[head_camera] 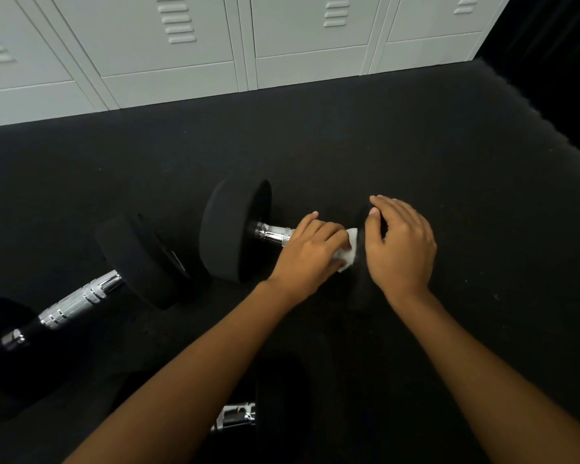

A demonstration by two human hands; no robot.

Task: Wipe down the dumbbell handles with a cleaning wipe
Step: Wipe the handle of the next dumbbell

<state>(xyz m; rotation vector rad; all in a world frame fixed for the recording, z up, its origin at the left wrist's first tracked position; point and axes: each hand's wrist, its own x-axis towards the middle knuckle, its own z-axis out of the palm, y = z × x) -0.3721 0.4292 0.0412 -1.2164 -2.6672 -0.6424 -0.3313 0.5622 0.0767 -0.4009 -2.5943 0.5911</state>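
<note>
Gym floor with three dumbbells, one being cleaned. A bank of grey lockers (pixel 181 45) is standing at twelve o'clock, bordering the black rubber floor (pixel 449 162). The centre dumbbell (pixel 235 229) is lying on its side, so its chrome handle (pixel 272 233) is sitting clear of the floor and is reachable all round. A second dumbbell (pixel 77 301) is lying at eight o'clock and a third (pixel 235 415) is showing partly at six o'clock; both are probably waiting their turn. The right hand (pixel 400 246) is resting at three o'clock on the centre dumbbell's far head, fingers loosely curved and gripping nothing, apparently to stop it rolling. The left hand (pixel 310 251) is curling round the handle with the white cleaning wipe (pixel 349 249) wrapped beneath its fingers, pressing the wipe against the metal.
</note>
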